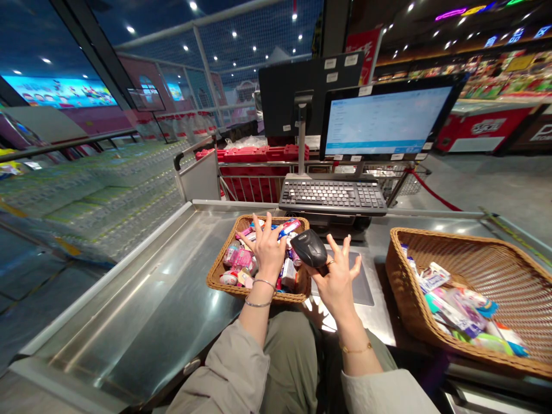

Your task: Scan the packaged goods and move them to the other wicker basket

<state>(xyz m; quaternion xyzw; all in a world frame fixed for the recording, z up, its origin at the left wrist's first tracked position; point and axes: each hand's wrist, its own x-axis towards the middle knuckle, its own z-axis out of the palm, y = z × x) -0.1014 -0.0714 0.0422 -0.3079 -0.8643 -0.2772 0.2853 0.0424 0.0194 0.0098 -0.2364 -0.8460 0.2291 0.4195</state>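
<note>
My left hand (269, 250) is over the smaller wicker basket (218, 264). Its thumb and forefinger appear to pinch a small blue, white and red box (288, 228), while the other fingers spread out. Several small packaged goods (242, 259), many of them pink or white, fill this basket. To the right, my right hand (338, 276) holds a black handheld barcode scanner (309, 248) between thumb and forefinger, other fingers raised. The scanner's head is close beside the box; my hand partly hides its handle.
A larger wicker basket (509, 264) with several packets stands at the right of the metal counter (172, 276). Behind the baskets are a keyboard (334, 194) and a lit monitor (383, 121). A shopping cart (198, 175) stands beyond; stacked bottle packs (99, 201) line the left.
</note>
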